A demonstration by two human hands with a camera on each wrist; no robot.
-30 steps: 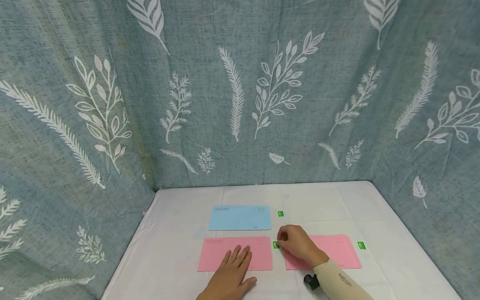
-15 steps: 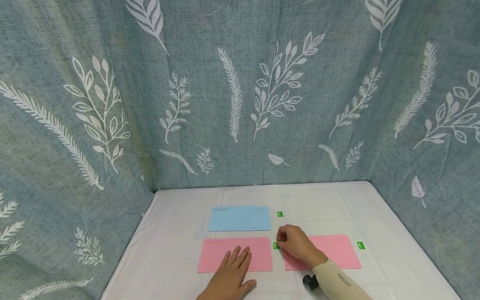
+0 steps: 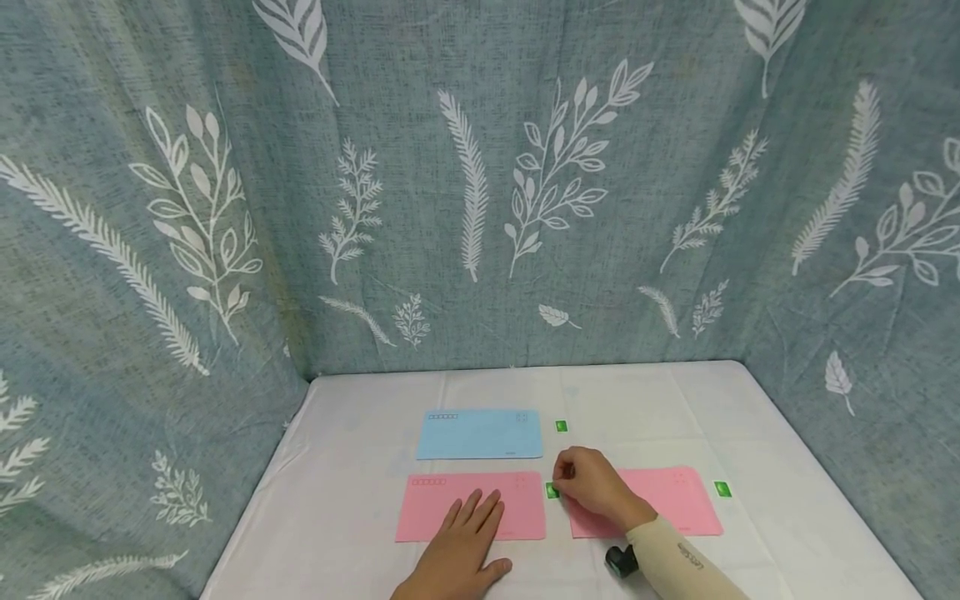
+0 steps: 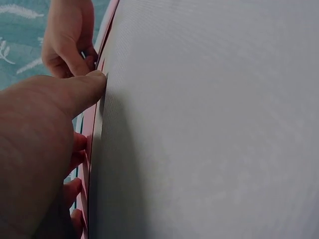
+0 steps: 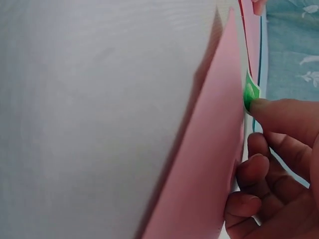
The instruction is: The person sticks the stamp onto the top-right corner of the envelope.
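Note:
My left hand [image 3: 467, 550] lies flat, fingers spread, on the left pink envelope [image 3: 519, 500]. My right hand [image 3: 596, 483] reaches across the right pink envelope [image 3: 663, 492] with its fingers curled. Its thumb is at the lower edge of a small green stamp [image 3: 552, 490] in the gap between the two envelopes. Up close in the right wrist view, the thumb tip overlaps the green stamp [image 5: 250, 94], which looks slightly bent. The other fingers curl in below the thumb. In the left wrist view, the left thumb [image 4: 87, 89] rests near the envelope's edge.
A blue envelope [image 3: 478, 435] lies behind the left pink one. Green stamps lie to the right of the blue envelope [image 3: 561, 426] and of the right pink envelope [image 3: 722, 489]. A small black object [image 3: 620, 561] sits by the right sleeve [image 3: 686, 558]. Patterned curtains [image 3: 480, 208] surround the white table [image 3: 352, 467].

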